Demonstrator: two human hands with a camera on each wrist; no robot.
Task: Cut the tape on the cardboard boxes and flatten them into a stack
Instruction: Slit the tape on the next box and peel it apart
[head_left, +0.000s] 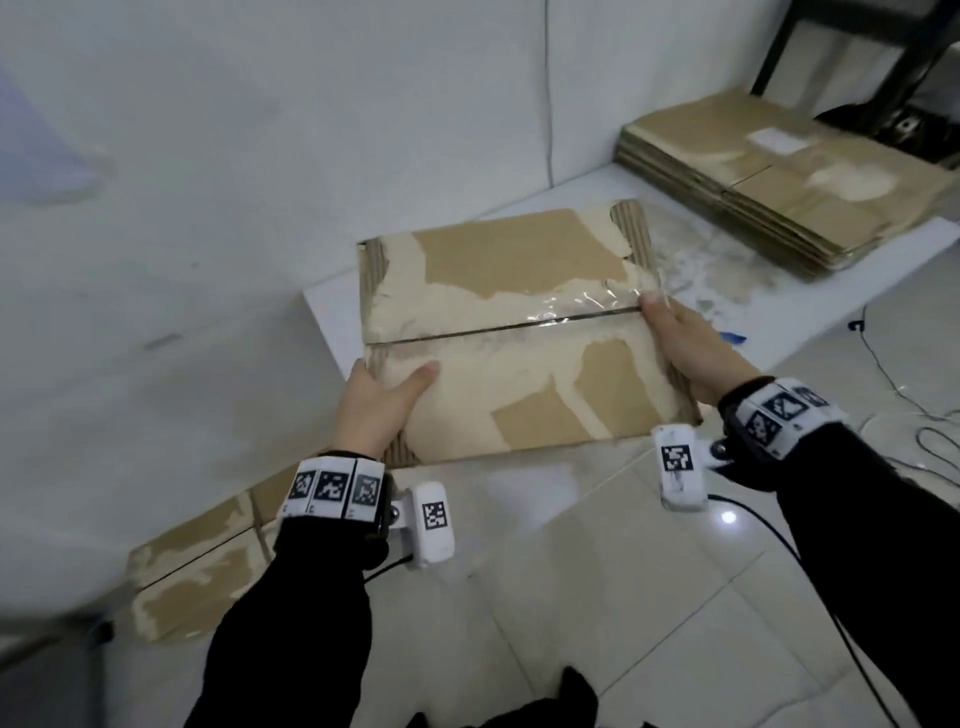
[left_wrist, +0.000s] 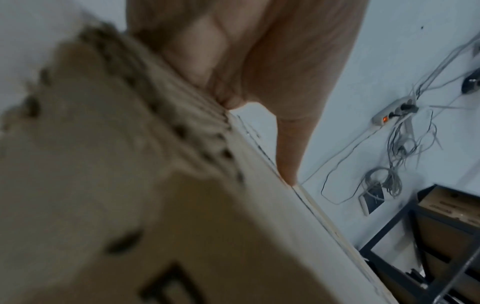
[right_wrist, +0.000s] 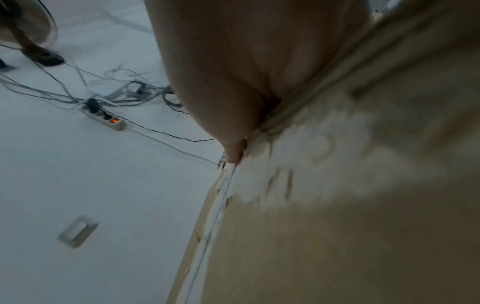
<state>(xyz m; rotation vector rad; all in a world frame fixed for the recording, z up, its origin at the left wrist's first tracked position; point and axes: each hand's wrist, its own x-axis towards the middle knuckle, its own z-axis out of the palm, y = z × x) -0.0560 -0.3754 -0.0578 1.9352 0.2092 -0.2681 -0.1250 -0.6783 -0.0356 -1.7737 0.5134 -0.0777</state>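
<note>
A worn cardboard box (head_left: 514, 332) with clear tape (head_left: 582, 306) along its top seam is held between both hands above the floor and the low white platform (head_left: 810, 291). My left hand (head_left: 382, 400) grips its left side, thumb lying on the top flap. My right hand (head_left: 691, 348) grips the right side, thumb at the taped seam's end. In the left wrist view the left hand (left_wrist: 259, 67) clasps the box's corrugated edge (left_wrist: 182, 115). In the right wrist view the right hand (right_wrist: 233, 82) presses the box's torn side (right_wrist: 324, 164). A stack of flattened boxes (head_left: 769, 176) lies at the back right.
Another cardboard box (head_left: 202, 566) sits on the floor by the wall at the lower left. A black metal shelf frame (head_left: 878, 62) stands behind the stack. Cables (head_left: 914, 415) and a power strip (right_wrist: 103, 117) lie on the tiled floor at the right.
</note>
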